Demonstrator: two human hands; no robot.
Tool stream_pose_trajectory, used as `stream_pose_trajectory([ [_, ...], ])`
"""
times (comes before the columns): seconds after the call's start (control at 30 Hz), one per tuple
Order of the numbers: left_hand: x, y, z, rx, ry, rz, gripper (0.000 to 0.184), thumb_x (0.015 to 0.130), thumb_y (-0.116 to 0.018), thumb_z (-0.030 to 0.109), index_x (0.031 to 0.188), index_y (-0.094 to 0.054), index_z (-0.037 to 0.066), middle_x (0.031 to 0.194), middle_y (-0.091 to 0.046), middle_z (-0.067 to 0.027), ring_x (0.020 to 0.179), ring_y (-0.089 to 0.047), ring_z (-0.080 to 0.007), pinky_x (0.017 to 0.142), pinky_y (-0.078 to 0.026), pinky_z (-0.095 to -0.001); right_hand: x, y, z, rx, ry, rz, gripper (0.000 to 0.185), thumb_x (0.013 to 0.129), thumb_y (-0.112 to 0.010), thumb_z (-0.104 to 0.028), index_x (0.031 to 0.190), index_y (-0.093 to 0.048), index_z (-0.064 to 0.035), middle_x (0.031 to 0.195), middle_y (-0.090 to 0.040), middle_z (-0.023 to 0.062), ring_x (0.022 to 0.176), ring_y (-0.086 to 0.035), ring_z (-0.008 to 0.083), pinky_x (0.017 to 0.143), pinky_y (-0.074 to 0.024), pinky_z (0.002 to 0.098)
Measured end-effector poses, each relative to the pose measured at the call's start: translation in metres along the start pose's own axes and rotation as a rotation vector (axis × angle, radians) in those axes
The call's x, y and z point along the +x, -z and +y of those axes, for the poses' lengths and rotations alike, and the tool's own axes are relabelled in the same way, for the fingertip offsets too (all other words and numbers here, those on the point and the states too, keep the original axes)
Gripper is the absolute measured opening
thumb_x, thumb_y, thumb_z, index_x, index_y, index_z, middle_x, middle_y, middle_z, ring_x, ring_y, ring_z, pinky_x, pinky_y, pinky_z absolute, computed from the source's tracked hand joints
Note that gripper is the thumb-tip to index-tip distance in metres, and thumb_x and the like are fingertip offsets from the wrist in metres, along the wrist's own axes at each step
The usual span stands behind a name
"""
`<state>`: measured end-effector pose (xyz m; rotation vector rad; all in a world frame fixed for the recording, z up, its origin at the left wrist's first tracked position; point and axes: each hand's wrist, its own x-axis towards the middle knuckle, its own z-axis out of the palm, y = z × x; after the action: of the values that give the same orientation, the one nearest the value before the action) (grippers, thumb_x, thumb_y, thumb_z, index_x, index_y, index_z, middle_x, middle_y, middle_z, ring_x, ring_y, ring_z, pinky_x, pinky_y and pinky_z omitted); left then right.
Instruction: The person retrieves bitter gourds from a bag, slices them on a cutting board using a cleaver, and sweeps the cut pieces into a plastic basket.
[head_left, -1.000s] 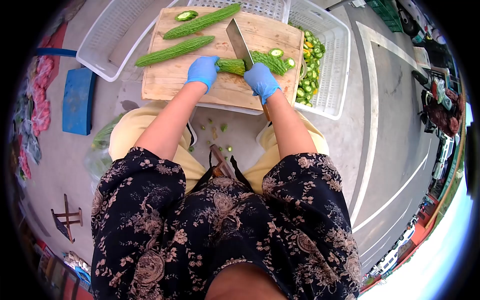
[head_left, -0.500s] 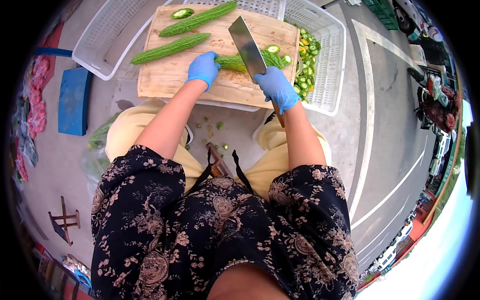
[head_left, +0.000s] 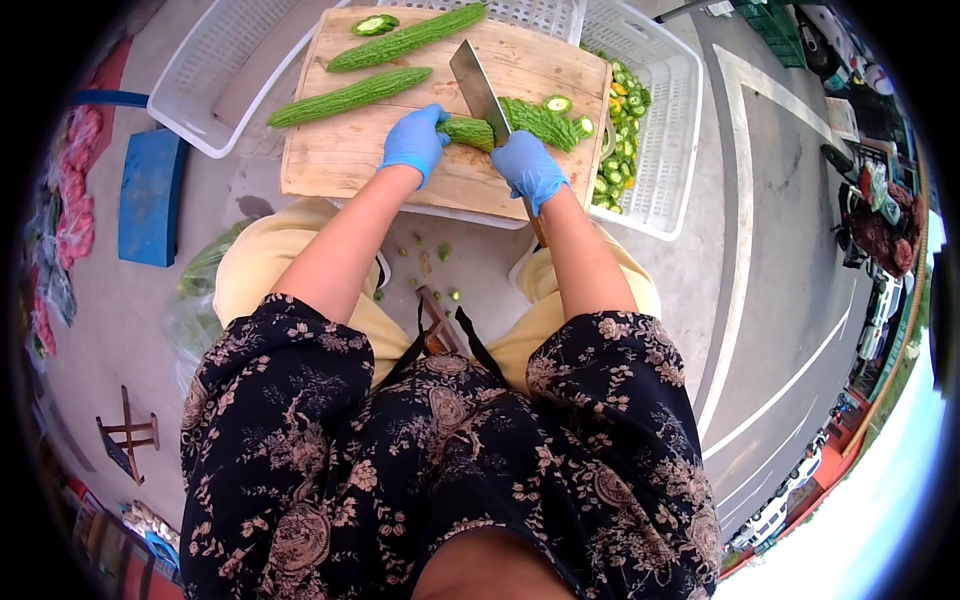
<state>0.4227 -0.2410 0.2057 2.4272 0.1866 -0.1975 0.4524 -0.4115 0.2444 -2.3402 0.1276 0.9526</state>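
Blue gloves cover both hands. My left hand [head_left: 415, 143] is closed around the near end of a bitter melon [head_left: 468, 132] lying on the wooden cutting board [head_left: 335, 165]. In my right hand [head_left: 528, 167] is the wooden handle of a cleaver [head_left: 478, 88], its broad blade standing across the melon. Right of the blade lie cut bitter melon slices [head_left: 540, 122], still lined up in a row, with loose round slices beside them. Two whole bitter melons [head_left: 350, 96] rest on the board's left and upper part, near a cut end piece [head_left: 375, 25].
A white plastic basket [head_left: 682, 160] under the board's right side holds many green and yellow slices [head_left: 618, 150]. Another white crate [head_left: 185, 95] stands at the left. On the ground are a blue block [head_left: 150, 198], a plastic bag of greens [head_left: 200, 290] and a small folding stool [head_left: 128, 438].
The cleaver and my right hand have shifted left along the bitter melon, closer to my left hand. More sliced melon now lies right of the blade.
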Motion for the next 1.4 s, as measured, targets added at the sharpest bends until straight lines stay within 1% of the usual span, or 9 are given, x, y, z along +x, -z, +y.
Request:
stream_pose_trajectory([
  [0.23,-0.006,-0.002,0.003,-0.070,0.095,0.016,0.031,0.077,-0.067,0.018,0.103,-0.056,0.006,0.101,-0.063,-0.0177,0.095,-0.059,-0.0353,0.081,-0.046,-0.0428,-0.039,0.018,0.002,0.102,0.144,0.132,0.029,0.080,-0.049,-0.014,0.089,-0.061,0.0107,0.068,-0.062,0.0235,0.054,-0.063,0.0319,0.044,-0.0523,0.0376],
  [0.43,-0.004,-0.006,0.005,-0.071,0.084,0.009,0.031,0.076,-0.068,0.016,0.102,-0.055,0.004,0.102,-0.063,-0.0177,0.095,-0.059,-0.0359,0.082,-0.046,-0.0432,-0.051,0.029,0.005,0.125,0.091,0.039,0.033,0.080,-0.051,-0.018,0.090,-0.060,0.0113,0.066,-0.060,0.0203,0.051,-0.061,0.0265,0.043,-0.0520,0.0359],
  [0.53,-0.003,-0.010,0.001,-0.074,0.010,0.057,0.031,0.076,-0.068,0.016,0.100,-0.054,0.003,0.102,-0.063,-0.0173,0.096,-0.059,-0.0360,0.081,-0.046,-0.0433,-0.041,0.026,0.007,0.100,0.048,-0.007,0.029,0.078,-0.055,-0.020,0.076,-0.056,0.0088,0.056,-0.049,0.0084,0.042,-0.049,0.0181,0.039,-0.0453,0.0323],
  [0.63,-0.003,-0.009,-0.001,-0.091,0.020,0.043,0.031,0.075,-0.069,0.016,0.100,-0.054,0.003,0.102,-0.063,-0.0167,0.095,-0.059,-0.0359,0.081,-0.046,-0.0431,-0.036,0.033,-0.002,0.111,-0.009,-0.092,0.029,0.078,-0.055,-0.020,0.075,-0.056,0.0081,0.056,-0.049,0.0087,0.042,-0.049,0.0178,0.039,-0.0446,0.0327],
  [0.73,-0.001,-0.005,0.002,-0.103,0.040,0.014,0.031,0.075,-0.069,0.016,0.100,-0.054,0.004,0.102,-0.063,-0.0164,0.094,-0.059,-0.0359,0.080,-0.046,-0.0432,-0.017,0.023,0.001,0.129,-0.012,-0.086,0.033,0.081,-0.052,-0.018,0.087,-0.058,0.0134,0.064,-0.058,0.0213,0.046,-0.057,0.0261,0.039,-0.0473,0.0374],
  [0.77,-0.002,-0.007,0.002,-0.096,0.023,0.025,0.031,0.075,-0.069,0.016,0.100,-0.054,0.004,0.102,-0.063,-0.0165,0.094,-0.059,-0.0359,0.080,-0.046,-0.0432,-0.002,0.005,0.008,0.065,0.035,-0.115,0.031,0.082,-0.053,-0.017,0.083,-0.058,0.0130,0.064,-0.058,0.0211,0.047,-0.057,0.0261,0.040,-0.0486,0.0376],
  [0.83,-0.003,-0.009,-0.002,-0.078,-0.005,0.057,0.031,0.075,-0.069,0.017,0.099,-0.055,0.004,0.101,-0.063,-0.0166,0.093,-0.059,-0.0359,0.080,-0.046,-0.0432,-0.007,0.005,-0.001,0.044,-0.038,-0.079,0.031,0.081,-0.053,-0.017,0.082,-0.058,0.0130,0.064,-0.059,0.0208,0.048,-0.058,0.0269,0.041,-0.0509,0.0378],
  [1.13,-0.003,-0.012,-0.010,-0.199,0.070,0.026,0.028,0.078,-0.067,0.017,0.102,-0.059,0.005,0.101,-0.064,-0.0166,0.093,-0.061,-0.0335,0.083,-0.047,-0.0400,-0.041,0.024,0.006,0.125,0.091,0.065,0.033,0.081,-0.052,-0.019,0.089,-0.060,0.0115,0.066,-0.060,0.0200,0.052,-0.062,0.0254,0.043,-0.0531,0.0370],
  [1.4,-0.001,-0.012,-0.007,-0.196,0.082,0.038,0.025,0.077,-0.067,0.014,0.098,-0.059,0.003,0.096,-0.065,-0.0160,0.089,-0.063,-0.0314,0.079,-0.049,-0.0383,-0.052,0.027,-0.007,0.062,0.044,0.005,0.031,0.080,-0.052,-0.017,0.088,-0.060,0.0114,0.066,-0.061,0.0201,0.052,-0.062,0.0276,0.044,-0.0523,0.0363],
])
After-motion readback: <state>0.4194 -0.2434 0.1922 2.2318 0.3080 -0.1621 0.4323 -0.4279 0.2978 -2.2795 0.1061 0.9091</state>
